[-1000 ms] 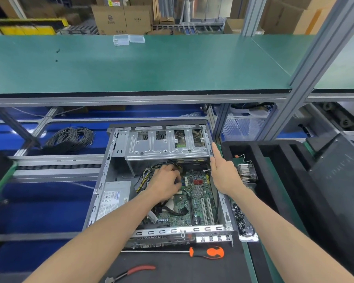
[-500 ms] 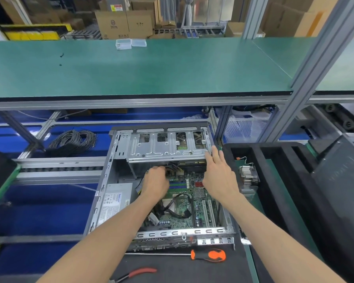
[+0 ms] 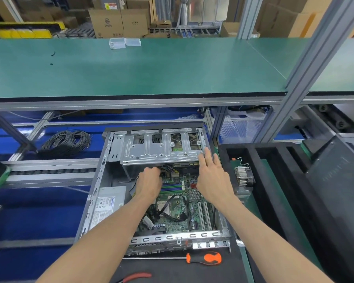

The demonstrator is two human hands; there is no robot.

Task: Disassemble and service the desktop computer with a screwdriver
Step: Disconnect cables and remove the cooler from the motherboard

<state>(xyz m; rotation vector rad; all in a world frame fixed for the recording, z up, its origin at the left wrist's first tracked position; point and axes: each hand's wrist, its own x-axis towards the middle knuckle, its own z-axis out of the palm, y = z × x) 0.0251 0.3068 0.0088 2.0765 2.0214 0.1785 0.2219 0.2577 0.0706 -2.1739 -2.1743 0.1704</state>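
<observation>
Computer case: open sheet-steel box lying on the bench in front of you; green motherboard exposed.
Drive cage: perforated bright metal, spanning the far end.
Your left hand: curled around the cable bundle under the cage.
Your right hand: fingers straight, pressing the cage's right edge.
Screwdriver: orange-black grip, lying untouched just before the case.
Pliers: red handles, nearer you.
Heatsink: finned, in the black foam tray to your right.

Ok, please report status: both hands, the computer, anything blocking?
Left hand gripping cable bundle under drive cage. Right hand flat on cage corner. Screwdriver idle in front of the case.
</observation>
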